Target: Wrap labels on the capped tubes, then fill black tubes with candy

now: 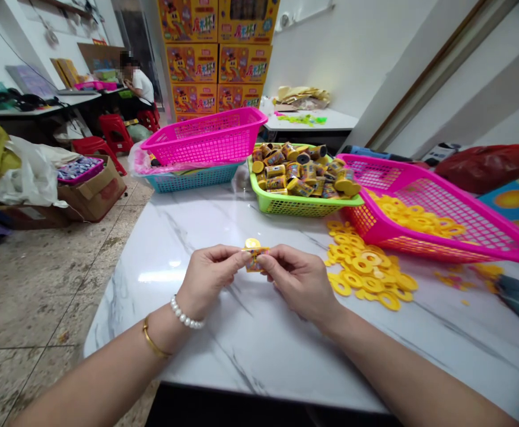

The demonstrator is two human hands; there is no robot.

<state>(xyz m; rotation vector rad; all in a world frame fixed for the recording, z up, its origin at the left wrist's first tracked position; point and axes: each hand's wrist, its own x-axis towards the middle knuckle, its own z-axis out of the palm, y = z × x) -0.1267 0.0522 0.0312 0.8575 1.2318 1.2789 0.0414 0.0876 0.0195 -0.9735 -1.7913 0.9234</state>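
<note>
Right at the near edge of the white marble-patterned table (pixel 241 338), we hold a small yellow printed tube (pixel 255 258) just above the tabletop, a round yellow cap at its top. Our left hand (pixel 210 276), with a pearl bracelet and a gold bangle at the wrist, pinches one side between thumb and forefinger. Our right hand (pixel 297 281) pinches the other side the same way, the remaining fingers curled in.

Just to the right lies a loose heap of flat yellow plastic rings (pixel 366 273), spilled from the tilted pink mesh basket (pixel 490 228), which has more rings inside. Beyond our hands, the lime-green mesh basket (pixel 299 206) is piled high with small tubes like ours. We cannot tell from here which of them are finished. Going by the many rings lying out and the one tube in hand, we judge the work to be somewhere in the middle, with plenty left.

Farther left, an empty-looking pink mesh basket (pixel 206 139) sits on a blue mesh basket (pixel 192 178). Behind them rises a stack of orange printed cartons (pixel 217 53). On the floor to the left stands an open brown cardboard box (pixel 92 193), and at the far bench a seated person in a white top (pixel 142 86) works apart from us.
</note>
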